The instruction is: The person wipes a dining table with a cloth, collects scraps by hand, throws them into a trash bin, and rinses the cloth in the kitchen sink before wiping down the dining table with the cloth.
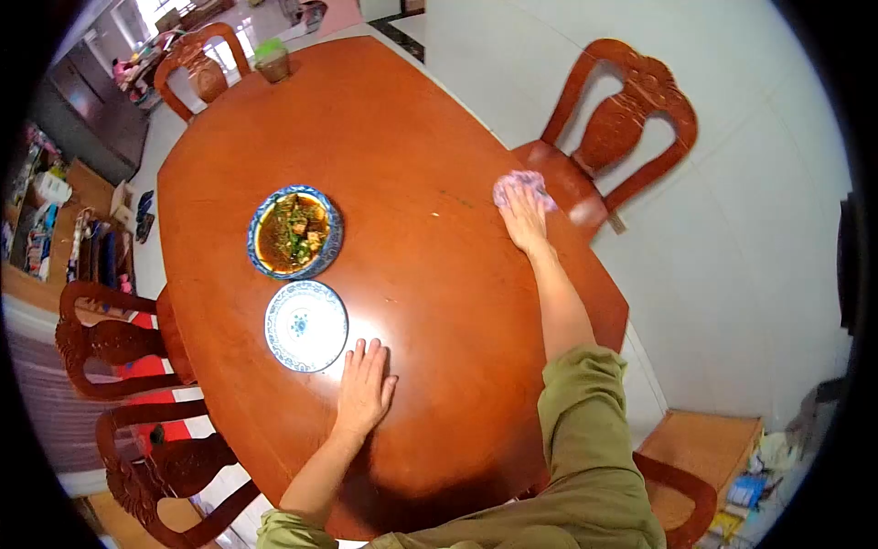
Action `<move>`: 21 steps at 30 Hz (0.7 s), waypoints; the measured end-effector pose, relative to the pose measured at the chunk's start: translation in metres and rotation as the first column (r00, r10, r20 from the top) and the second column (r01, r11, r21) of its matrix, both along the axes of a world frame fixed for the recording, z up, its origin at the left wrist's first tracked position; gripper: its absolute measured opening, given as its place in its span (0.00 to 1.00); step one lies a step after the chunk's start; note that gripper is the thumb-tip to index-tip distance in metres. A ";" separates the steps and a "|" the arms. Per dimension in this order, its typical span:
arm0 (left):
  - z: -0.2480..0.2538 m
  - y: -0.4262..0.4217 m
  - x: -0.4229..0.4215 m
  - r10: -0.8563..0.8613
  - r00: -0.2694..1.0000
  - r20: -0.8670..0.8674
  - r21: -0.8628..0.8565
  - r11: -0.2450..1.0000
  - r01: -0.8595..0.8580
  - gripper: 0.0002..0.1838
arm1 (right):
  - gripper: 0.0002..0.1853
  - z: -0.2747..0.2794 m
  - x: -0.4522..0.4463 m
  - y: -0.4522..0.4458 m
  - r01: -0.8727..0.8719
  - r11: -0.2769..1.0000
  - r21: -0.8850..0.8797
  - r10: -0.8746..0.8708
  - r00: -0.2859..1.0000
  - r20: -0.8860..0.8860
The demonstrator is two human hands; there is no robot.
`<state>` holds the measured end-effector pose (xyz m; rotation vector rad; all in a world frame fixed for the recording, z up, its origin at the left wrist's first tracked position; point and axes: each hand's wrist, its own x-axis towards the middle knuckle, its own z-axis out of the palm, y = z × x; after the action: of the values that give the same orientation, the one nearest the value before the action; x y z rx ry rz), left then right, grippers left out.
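My right hand (523,220) presses a crumpled pink-and-purple cloth (523,179) onto the right edge of the wooden table (430,293). Fingers lie over the cloth, partly covering it. My left hand (364,389) rests flat on the tabletop with fingers stretched and holds nothing. Just beyond its fingertips is a white plate (315,334) with a blue patterned rim. Behind the plate stands a blue-and-white bowl (334,245) of brown broth with greens and pale chunks. Small crumbs and dark smears mark the table left of the cloth.
Carved wooden chairs surround the table: one right (611,137), one at the far end (203,73), two on the left (119,340). A small pot with something green (272,62) stands at the far edge. A wooden cabinet (700,448) is at lower right.
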<state>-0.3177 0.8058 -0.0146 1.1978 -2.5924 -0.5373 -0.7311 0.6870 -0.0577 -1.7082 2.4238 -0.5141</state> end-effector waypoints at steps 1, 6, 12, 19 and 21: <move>0.002 0.000 0.000 0.005 1.000 0.014 0.005 1.000 -0.005 0.28 | 0.29 0.006 0.007 -0.025 -0.091 0.996 -0.001 0.091 0.995 0.034; -0.002 -0.002 0.005 0.068 0.995 -0.070 0.056 0.996 -0.064 0.27 | 0.26 0.017 0.065 -0.057 -0.525 0.849 0.059 0.527 0.848 -0.052; -0.009 0.002 0.011 0.167 0.945 -0.282 -0.041 0.982 -0.186 0.26 | 0.24 0.027 0.158 0.066 -0.777 0.622 0.099 0.778 0.627 0.027; -0.003 -0.002 0.018 0.515 0.813 -0.272 -0.107 0.824 -0.557 0.31 | 0.12 0.043 0.232 0.149 -0.733 0.618 -0.284 0.770 0.492 0.405; -0.001 -0.013 0.021 0.612 0.766 -0.197 -0.084 0.768 -0.635 0.34 | 0.11 0.084 0.234 0.107 -0.606 0.662 -0.442 0.750 0.542 0.379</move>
<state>-0.2964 0.7930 -0.0153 1.7644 -1.8787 -0.2713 -0.4976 0.7939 0.0261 -2.0642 1.1747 -1.0319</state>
